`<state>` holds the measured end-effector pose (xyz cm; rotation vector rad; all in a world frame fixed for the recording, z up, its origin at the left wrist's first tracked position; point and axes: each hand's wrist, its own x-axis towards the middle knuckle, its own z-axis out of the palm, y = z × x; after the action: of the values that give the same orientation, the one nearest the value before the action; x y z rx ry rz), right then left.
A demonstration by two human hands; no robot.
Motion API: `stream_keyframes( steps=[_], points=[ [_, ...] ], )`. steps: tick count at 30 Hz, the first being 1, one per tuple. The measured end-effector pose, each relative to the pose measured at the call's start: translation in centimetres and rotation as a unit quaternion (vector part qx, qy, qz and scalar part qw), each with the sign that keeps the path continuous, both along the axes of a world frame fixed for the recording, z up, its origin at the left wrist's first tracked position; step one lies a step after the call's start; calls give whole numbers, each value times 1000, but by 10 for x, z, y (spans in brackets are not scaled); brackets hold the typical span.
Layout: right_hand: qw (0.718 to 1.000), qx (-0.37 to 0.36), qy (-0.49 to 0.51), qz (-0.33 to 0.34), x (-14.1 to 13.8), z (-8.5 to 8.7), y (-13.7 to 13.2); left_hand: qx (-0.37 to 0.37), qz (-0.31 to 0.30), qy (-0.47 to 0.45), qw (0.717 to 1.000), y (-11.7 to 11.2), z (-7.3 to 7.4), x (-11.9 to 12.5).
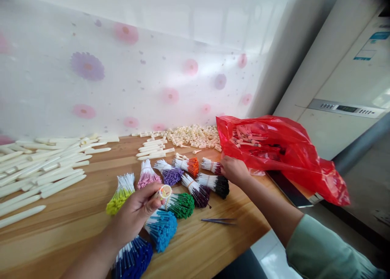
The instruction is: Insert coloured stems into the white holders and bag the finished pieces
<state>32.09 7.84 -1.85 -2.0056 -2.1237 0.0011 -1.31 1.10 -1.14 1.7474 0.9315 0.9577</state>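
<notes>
My left hand (134, 216) is closed around a short cream tube (165, 192), its round open end facing me; small orange and yellow bits show inside. My right hand (234, 170) has its fingers curled at the coloured end of a maroon-tipped bundle of thin white sticks (210, 165). What its fingertips hold is hidden. Similar bundles lie around: black-tipped (217, 184), dark purple (198, 191), orange (191, 166), violet (169, 173) and pink (148, 174). Under or beside my left hand are green (180, 205), light blue (163, 232), dark blue (134, 258) and yellow (120, 194) ones.
Tweezers (218, 221) lie near the table's front edge. Long cream tapered tubes (45, 169) cover the left side, shorter ones (155, 148) the middle. Behind is a heap of small cream pieces (195, 136). A red plastic bag (286, 145) with pieces inside overhangs the right edge.
</notes>
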Motion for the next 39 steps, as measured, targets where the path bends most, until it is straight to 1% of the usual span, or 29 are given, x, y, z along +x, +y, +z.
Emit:
stream_keyframes(
  steps=[3,5,6,7,9,11,13,16,18,19,21,22,24,25,26,28,29,30,32,34,35,39],
  points=[
    [993,22,111,-11,15,-8,1,5,-11,-8,1000,0,0,0],
    [978,39,204,-27,25,-17,2,10,-17,-10,1000,-1,0,0],
    [965,47,255,-38,28,-22,3,11,-19,-9,1000,-1,0,0],
    [949,53,307,-50,31,-27,3,11,-22,-9,1000,-1,0,1],
    [906,61,413,-69,32,-38,2,8,-26,-7,1000,-1,0,2],
    [855,65,509,-79,30,-45,1,3,-25,-8,1000,0,0,2],
    [804,73,585,-84,28,-48,1,3,-27,-10,1000,0,0,3],
    [736,96,665,-85,26,-43,-3,8,-27,-12,1000,1,-1,3],
    [703,122,696,-75,24,-32,-10,4,-19,-16,1000,1,-1,2],
    [693,133,706,-64,21,-25,-15,1,-13,-22,1000,1,-1,2],
    [687,134,713,-30,8,-7,-30,-6,5,-44,999,0,-2,2],
    [693,114,712,-3,-1,3,-38,-8,12,-61,998,-1,-2,3],
    [710,45,700,64,-27,23,-54,-13,19,-94,995,-3,0,5],
    [726,-17,675,128,-42,31,-60,-18,20,-103,994,-5,1,6],
    [738,-63,650,169,-58,38,-65,-26,22,-102,994,-7,4,8],
    [753,-126,607,220,-88,46,-68,-46,35,-72,996,-10,9,12],
    [761,-138,588,236,-102,47,-67,-51,47,-53,996,-12,12,14],
    [769,-138,572,249,-115,46,-65,-55,65,-39,996,-12,14,15],
    [780,-116,555,264,-135,43,-58,-49,107,-29,993,-12,16,17],
    [774,-99,568,261,-149,39,-52,-39,142,-29,989,-10,17,16],
    [764,-98,586,253,-154,37,-50,-35,152,-26,987,-9,17,16],
    [702,-110,669,218,-160,32,-49,-29,160,-21,986,-9,18,13]
  ],
)
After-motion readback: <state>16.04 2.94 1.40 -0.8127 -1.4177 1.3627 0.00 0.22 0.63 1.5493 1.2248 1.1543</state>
